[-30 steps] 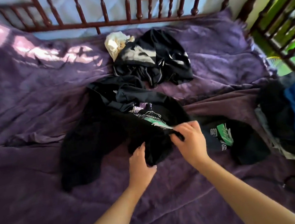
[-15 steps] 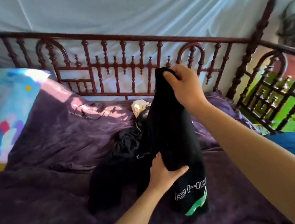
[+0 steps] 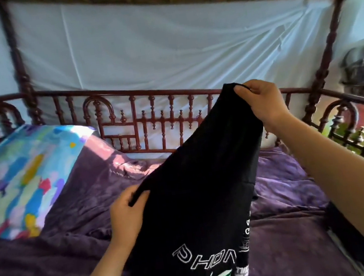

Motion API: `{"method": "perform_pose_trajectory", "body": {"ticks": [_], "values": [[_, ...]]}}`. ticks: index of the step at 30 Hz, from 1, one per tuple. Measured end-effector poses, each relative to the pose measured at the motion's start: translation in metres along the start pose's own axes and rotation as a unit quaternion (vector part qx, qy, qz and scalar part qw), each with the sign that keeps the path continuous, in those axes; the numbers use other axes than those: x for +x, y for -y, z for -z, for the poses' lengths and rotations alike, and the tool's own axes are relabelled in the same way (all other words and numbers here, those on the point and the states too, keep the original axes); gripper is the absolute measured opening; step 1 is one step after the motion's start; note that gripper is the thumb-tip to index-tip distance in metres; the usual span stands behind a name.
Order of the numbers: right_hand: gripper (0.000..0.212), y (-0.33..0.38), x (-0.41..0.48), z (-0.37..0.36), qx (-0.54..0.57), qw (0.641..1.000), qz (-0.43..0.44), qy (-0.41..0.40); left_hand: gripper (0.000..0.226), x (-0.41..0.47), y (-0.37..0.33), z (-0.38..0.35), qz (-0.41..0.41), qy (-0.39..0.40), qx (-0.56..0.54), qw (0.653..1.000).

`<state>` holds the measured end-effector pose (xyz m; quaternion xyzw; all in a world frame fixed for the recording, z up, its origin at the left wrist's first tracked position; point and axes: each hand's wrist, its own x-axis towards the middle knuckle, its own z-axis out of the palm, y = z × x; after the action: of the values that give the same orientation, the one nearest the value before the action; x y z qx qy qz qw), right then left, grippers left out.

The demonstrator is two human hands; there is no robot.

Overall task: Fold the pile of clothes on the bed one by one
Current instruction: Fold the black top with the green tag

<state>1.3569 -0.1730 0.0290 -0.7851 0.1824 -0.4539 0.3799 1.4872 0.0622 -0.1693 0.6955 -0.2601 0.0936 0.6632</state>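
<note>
- Purple bedspread lies below a lifted black printed shirt.
- Right hand pinches its top edge; left hand grips the side.
- Step, as I judge it: spreading it out; next, lay it flat.

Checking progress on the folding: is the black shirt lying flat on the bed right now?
No, the left hand and right hand hold the black shirt up above the purple blanket.

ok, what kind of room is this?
Most likely a home bedroom: a carved dark red wooden bed frame with corner posts, a purple bedspread with a multicoloured pillow at its left, and a black printed garment held up above it.
</note>
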Motion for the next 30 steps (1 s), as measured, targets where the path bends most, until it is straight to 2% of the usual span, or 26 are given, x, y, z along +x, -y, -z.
{"method": "perform_pose_trajectory", "body": {"ticks": [7,15,19,21,23,25,30], "values": [[0.025,-0.005,0.007,0.032,-0.024,0.999,0.031,-0.026,0.017,0.073,-0.063,0.048,-0.097,-0.073,0.025,0.992],[0.039,-0.012,0.006,0.041,-0.059,0.997,0.045,-0.016,0.026,0.098,-0.108,0.068,-0.177,-0.069,0.034,0.981],[0.043,-0.019,0.004,0.039,-0.051,0.998,0.026,-0.016,0.017,0.098,-0.114,0.073,-0.209,-0.083,0.056,0.973],[0.042,-0.022,0.002,0.036,-0.046,0.999,0.014,-0.016,0.009,0.097,-0.116,0.074,-0.200,-0.085,0.051,0.975],[0.042,-0.027,0.000,0.031,-0.042,0.999,-0.006,-0.009,0.019,0.098,-0.115,0.074,-0.172,-0.081,0.034,0.981],[0.047,-0.034,-0.003,0.026,-0.049,0.998,-0.030,0.003,0.026,0.098,-0.110,0.074,-0.125,-0.052,0.013,0.991],[0.043,-0.062,-0.011,0.013,-0.069,0.993,-0.041,0.086,0.036,0.096,-0.080,0.078,0.003,0.008,0.005,1.000]]}}
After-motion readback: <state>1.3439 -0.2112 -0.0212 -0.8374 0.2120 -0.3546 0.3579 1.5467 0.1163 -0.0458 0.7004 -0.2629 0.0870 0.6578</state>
